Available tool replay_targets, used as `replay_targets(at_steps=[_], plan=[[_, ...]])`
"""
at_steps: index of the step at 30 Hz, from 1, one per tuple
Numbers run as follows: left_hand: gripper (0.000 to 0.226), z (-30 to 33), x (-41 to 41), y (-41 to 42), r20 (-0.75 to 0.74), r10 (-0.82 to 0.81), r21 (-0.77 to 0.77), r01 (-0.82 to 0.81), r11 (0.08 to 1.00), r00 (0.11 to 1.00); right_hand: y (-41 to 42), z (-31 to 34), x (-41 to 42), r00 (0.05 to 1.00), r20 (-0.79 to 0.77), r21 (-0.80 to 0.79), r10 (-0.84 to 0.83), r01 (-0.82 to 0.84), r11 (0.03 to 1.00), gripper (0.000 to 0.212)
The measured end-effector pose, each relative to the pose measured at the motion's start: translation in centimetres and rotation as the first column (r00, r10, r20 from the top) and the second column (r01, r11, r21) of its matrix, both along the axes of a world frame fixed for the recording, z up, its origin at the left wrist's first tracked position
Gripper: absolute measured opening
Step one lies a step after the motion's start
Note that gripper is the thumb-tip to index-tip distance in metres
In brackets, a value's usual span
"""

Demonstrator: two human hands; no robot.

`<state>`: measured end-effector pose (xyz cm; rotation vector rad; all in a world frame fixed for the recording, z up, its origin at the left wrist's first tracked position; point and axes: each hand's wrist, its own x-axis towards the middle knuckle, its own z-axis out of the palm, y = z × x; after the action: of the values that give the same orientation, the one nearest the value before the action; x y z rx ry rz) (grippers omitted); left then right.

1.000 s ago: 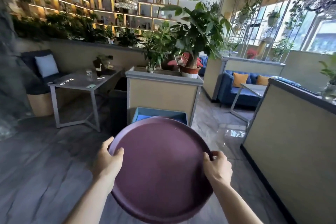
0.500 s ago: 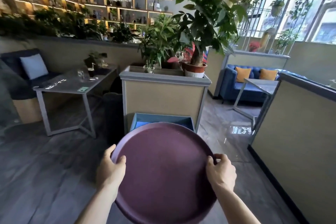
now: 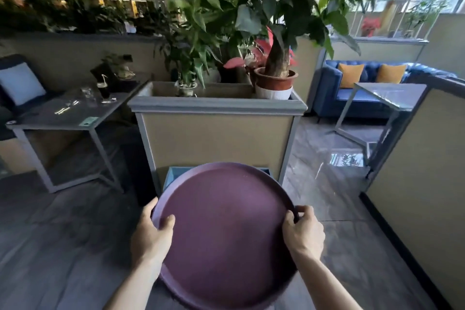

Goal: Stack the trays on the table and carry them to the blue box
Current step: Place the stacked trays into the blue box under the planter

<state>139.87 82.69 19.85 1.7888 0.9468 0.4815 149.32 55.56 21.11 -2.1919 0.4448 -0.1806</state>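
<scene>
Side surface [image 3: 75, 118]: at far left a grey dining surface carried a dark drink, glasses and cutlery; it lay well apart from the carrying path.
Left hand [image 3: 151, 234]: it was closed on the left rim of the tray, thumb lying over the top and fingers hidden beneath, probably to keep the load level while walking.
Tray [image 3: 226, 234]: a round purple tray, held between both hands in front of the body and tilted slightly toward the camera. Only the top one showed, so whether others were stacked under it could not be told.
Blue box [image 3: 171, 176]: only its left edge and a sliver at the right showed beyond the tray's far rim. It sat on the floor against the base of the planter, so the load would have to come down low.
Planter [image 3: 216, 105]: a tall beige box with a grey ledge, holding potted plants.
Right hand [image 3: 303, 233]: it gripped the right rim, fingers curled over the edge, matching the left for balance.
Stage: judged to be the carry's last stretch, with the box just ahead.
</scene>
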Motion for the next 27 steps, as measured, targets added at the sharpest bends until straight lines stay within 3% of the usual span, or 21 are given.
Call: replay_targets(at_steps=[9,18,27], plan=[[0.087,-5.6,7.7,1.4,-0.201,-0.003,-0.028,-0.003,1.0,0.98,1.2,-4.6,7.7,0.992,-0.128,-0.128,0.016,-0.032,0.991,0.024],[0.086,-12.9,13.9,5.3,-0.399,-0.059,-0.077,0.03,0.997,0.915,4.1,-12.4,13.7,0.951,-0.309,-0.201,0.016,-0.082,0.976,0.025],[0.087,-19.9,18.8,9.2,-0.526,-0.115,-0.106,0.069,0.992,0.843,7.5,-19.8,18.8,0.924,-0.381,-0.221,0.023,-0.116,0.968,0.031]])
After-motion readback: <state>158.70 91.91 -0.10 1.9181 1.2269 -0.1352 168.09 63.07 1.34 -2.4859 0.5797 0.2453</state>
